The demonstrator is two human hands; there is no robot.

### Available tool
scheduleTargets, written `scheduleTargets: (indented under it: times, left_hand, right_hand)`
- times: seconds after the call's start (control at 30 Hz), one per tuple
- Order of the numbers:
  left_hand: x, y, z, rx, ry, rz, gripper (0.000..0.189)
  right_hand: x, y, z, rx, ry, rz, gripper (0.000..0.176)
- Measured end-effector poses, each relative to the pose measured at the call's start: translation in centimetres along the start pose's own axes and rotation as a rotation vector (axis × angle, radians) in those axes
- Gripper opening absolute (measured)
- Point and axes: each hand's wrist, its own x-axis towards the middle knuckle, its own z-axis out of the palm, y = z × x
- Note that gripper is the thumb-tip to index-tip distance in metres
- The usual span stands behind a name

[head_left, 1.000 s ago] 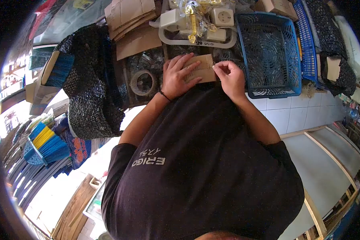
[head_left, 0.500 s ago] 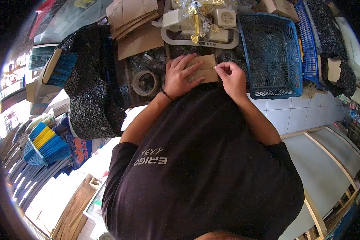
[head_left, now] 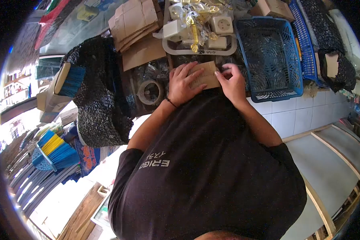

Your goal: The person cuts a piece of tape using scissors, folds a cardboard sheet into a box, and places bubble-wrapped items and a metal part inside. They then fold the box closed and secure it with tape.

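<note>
At the near edge of the cluttered dark work surface [head_left: 137, 102] lies a small brown cardboard packet [head_left: 207, 76]. My left hand [head_left: 182, 84] rests flat on it, fingers spread, gripping nothing. My right hand [head_left: 232, 82] touches its right end, but it is blurred and I cannot tell whether it grips. A brown tape roll [head_left: 150, 91] sits just left of the packet, and a blue plastic basket [head_left: 270, 56] stands to its right.

hands 2 – left hand [head_left: 184, 82], right hand [head_left: 233, 84], upper centre | cardboard packet [head_left: 206, 76] 1, under both hands | tape roll [head_left: 150, 91] 1, left of the hands | grey tray [head_left: 200, 51] 1, top centre – white socket blocks [head_left: 222, 25] 3 plainly seen in it | blue baskets [head_left: 270, 56] 2, upper right | blue-bristled brush [head_left: 70, 80] 1, left
</note>
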Motion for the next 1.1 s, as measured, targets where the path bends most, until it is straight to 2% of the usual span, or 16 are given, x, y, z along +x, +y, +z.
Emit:
scheduleTargets:
  times: [0.1, 0.3, 0.53, 0.77, 0.87, 1.1]
  left_hand:
    - [0.0, -0.1, -0.1, 0.008, -0.005, 0.009, 0.051]
    - [0.1, -0.2, 0.2, 0.035, -0.010, 0.017, 0.052]
    - [0.0, 0.3, 0.1, 0.056, -0.007, 0.014, 0.052]
    - [0.2, 0.3, 0.1, 0.052, -0.038, 0.014, 0.053]
    - [0.0, 0.0, 0.3, 0.047, -0.041, 0.027, 0.053]
    - [-0.1, 0.0, 0.3, 0.073, -0.054, 0.057, 0.054]
  right_hand:
    - [0.4, 0.0, 0.0, -0.036, 0.003, 0.022, 0.033]
    - [2.3, -0.2, 0.6, -0.057, -0.062, 0.052, 0.033]
    - [-1.4, 2.1, -1.3, 0.082, -0.294, 0.061, 0.030]
    - [-0.3, 2.2, 0.1, 0.065, -0.225, 0.033, 0.034]
    - [0.1, 2.9, 1.3, 0.077, -0.176, 0.095, 0.038]
    - [-0.1, 4.3, 2.0, -0.005, -0.267, 0.209, 0.040]
